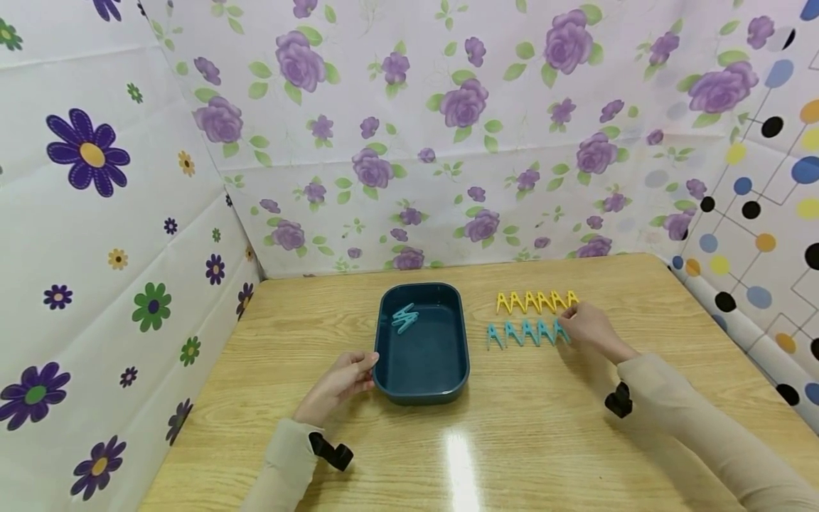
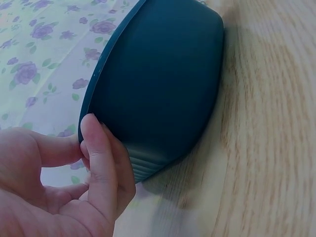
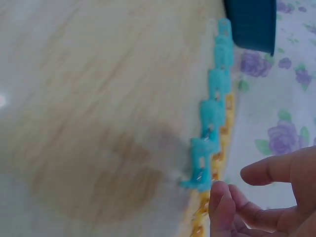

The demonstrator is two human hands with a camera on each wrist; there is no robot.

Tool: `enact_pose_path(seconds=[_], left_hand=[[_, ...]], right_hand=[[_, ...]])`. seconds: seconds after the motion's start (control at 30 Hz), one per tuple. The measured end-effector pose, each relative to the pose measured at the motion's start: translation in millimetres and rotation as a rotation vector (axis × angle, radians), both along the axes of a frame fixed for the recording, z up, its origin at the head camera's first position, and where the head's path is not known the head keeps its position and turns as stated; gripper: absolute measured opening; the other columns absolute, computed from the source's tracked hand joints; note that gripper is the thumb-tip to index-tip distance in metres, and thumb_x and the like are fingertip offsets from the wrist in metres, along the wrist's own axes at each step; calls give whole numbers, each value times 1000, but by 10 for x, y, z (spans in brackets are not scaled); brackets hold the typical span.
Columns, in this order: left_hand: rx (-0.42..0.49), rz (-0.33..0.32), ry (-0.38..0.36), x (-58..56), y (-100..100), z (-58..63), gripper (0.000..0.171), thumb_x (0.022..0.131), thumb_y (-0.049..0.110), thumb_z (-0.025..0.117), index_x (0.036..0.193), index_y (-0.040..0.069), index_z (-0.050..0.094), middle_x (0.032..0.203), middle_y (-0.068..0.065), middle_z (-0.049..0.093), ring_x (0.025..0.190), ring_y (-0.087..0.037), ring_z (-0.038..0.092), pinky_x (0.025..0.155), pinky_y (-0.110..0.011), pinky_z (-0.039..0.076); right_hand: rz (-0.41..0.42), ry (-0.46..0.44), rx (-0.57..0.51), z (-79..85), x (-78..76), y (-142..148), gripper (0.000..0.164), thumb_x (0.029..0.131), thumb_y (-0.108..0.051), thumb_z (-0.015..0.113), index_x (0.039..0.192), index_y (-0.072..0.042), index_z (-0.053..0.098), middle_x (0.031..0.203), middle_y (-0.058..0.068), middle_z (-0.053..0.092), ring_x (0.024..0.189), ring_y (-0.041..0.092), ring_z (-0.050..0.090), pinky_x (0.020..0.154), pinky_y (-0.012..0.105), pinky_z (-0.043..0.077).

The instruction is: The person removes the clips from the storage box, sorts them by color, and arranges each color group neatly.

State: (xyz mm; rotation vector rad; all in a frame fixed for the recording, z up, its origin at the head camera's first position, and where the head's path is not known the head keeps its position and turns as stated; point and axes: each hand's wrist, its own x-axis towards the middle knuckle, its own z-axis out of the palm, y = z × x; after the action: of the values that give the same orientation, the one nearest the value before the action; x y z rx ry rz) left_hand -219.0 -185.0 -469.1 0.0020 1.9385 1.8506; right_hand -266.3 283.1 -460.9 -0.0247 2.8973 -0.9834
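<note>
A dark teal tray [image 1: 384, 359] stands mid-table with two blue clips [image 1: 404, 318] lying in its far left corner. My left hand [image 1: 342, 377] lies beside the tray's near left corner. Its fingers [image 2: 103, 158] touch the ribbed outer wall of the tray [image 2: 163, 79] just below the rim. To the tray's right lie a row of several yellow clips [image 1: 536, 301] and, nearer me, a row of several blue clips [image 1: 521, 332]. My right hand [image 1: 572, 326] hovers at the right end of the blue row. The right hand [image 3: 237, 185] has its fingers loosely apart, just short of the last blue clip [image 3: 201, 160], and holds nothing.
The wooden table [image 1: 525, 441] is walled in by flowered sheets on the left and back and a dotted sheet [image 1: 755, 213] on the right. Black wrist camera mounts [image 1: 619, 400] sit on both sleeves. Bare wood lies in front of the tray and clips.
</note>
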Motion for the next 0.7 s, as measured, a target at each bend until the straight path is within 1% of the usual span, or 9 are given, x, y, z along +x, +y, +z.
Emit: enact_pose_path(seconds=[0.13,0.23,0.33,0.43,0.57,0.7], left_hand=[[-6,3,-2,1,2,4,25,102,19,50,105,-6,55,74,3,58,62,-5,54,61,-17,49],[-12,8,-5,1,4,4,26,102,19,50,107,-7,54,74,2,59,62,-5,54,61,-17,49],[-15,15,-5,2,4,3,28,102,18,50,109,-8,54,74,2,58,62,-5,54,61,-17,50],[-18,23,-6,3,5,5,28,102,19,50,108,-8,54,74,2,58,62,-5,54,61,-17,50],[-19,18,-7,4,7,13,26,102,19,49,105,-6,55,76,0,57,63,-6,54,62,-17,50],[-30,6,-6,8,16,21,27,103,20,49,103,-6,55,78,-1,56,63,-6,54,63,-18,50]], right_hand=[[28,44,16,78,-7,-114,29,95,-18,49,104,7,63,90,19,67,68,18,58,59,29,46],[49,50,-14,128,-19,-217,30,95,-17,49,106,7,63,100,24,66,74,24,64,61,30,50],[59,36,-49,166,-45,-332,29,97,-17,49,108,6,62,104,24,65,78,27,65,62,31,51],[74,14,-89,209,-72,-457,30,98,-18,48,110,6,61,107,26,63,83,30,67,67,37,55],[89,14,-115,275,-104,-625,29,98,-19,49,109,4,62,106,26,65,86,35,68,72,42,56],[102,28,-117,339,-117,-779,26,98,-19,50,107,2,63,105,24,66,88,36,68,70,36,55]])
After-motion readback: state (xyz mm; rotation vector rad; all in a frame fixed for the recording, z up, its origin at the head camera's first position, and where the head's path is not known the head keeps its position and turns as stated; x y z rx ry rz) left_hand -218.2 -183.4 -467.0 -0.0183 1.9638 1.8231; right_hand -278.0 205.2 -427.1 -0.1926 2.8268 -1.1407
